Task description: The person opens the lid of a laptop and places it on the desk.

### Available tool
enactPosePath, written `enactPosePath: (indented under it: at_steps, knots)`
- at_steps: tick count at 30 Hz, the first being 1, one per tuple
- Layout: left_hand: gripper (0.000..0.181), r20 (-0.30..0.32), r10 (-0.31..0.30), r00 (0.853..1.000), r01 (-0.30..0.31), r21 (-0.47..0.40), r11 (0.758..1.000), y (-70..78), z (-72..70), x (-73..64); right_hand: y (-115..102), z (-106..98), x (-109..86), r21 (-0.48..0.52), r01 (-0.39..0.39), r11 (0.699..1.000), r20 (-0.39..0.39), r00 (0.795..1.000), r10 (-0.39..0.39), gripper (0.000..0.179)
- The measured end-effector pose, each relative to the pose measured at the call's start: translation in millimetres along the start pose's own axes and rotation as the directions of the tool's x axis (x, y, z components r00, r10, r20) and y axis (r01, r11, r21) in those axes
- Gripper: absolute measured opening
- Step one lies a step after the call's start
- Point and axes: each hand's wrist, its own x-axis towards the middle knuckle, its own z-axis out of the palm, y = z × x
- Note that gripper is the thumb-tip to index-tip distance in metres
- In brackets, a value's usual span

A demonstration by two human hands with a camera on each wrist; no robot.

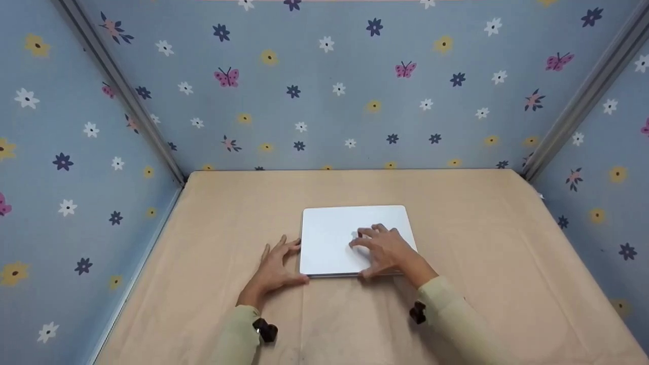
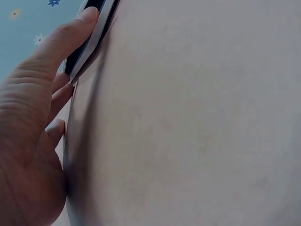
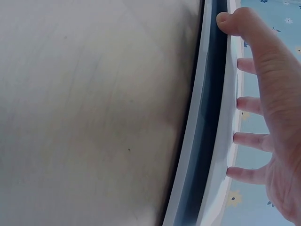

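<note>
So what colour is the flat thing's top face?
The top face looks white, seen best in the head view.

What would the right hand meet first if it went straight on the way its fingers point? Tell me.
The top of the laptop: the right hand points down onto it, and its fingertips already seem to touch, though exact depth is hard to judge.

Left hand (image 1: 275,267) with thumb spread wide, right hand (image 1: 386,250) arched palm-down, fingers bent
</note>
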Motion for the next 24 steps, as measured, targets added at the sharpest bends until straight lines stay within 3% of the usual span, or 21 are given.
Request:
enactPosePath:
  at_steps: [12,24]
  knots:
    - [0.080,-0.037,0.004,0.999,-0.004,0.016,1.000,2.7,3.9,1.1,1.4,-2.6,2.7,-0.011,0.009,1.000,-0.002,1.000,-0.009,0.082]
    - [0.080,-0.063,0.016,0.998,-0.016,0.005,1.000,1.3,6.4,0.9,0.2,-2.5,3.3,-0.004,0.007,1.000,0.012,1.000,-0.007,0.081]
